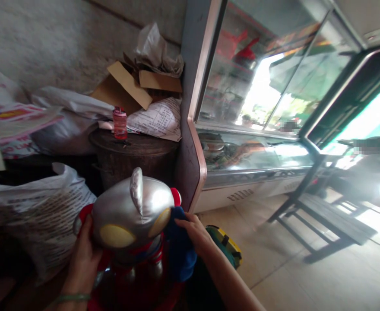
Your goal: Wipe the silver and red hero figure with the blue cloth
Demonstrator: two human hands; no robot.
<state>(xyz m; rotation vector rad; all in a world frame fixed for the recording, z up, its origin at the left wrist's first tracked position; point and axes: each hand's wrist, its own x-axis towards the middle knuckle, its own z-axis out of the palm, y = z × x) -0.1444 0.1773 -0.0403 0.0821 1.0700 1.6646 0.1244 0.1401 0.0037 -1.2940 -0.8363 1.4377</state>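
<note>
A silver and red plush toy [115, 207] with large yellow eyes and a fin on its head faces me at the bottom centre. My left hand [88, 242] grips it at the side of its head, near a red part, with a bracelet on that wrist. In my right hand [194, 231] is a blue cloth [180, 255], bunched and pressed against the toy's head beside one eye. The lower part of the toy lies in shadow, over something red that I cannot make out.
A red bottle [120, 123] stands on a dark round barrel [134, 149]. White sacks [41, 207] and cardboard boxes [128, 84] crowd the left. To the right are a glass display cabinet [254, 164], a wooden bench [335, 216] and a blurred person [365, 172].
</note>
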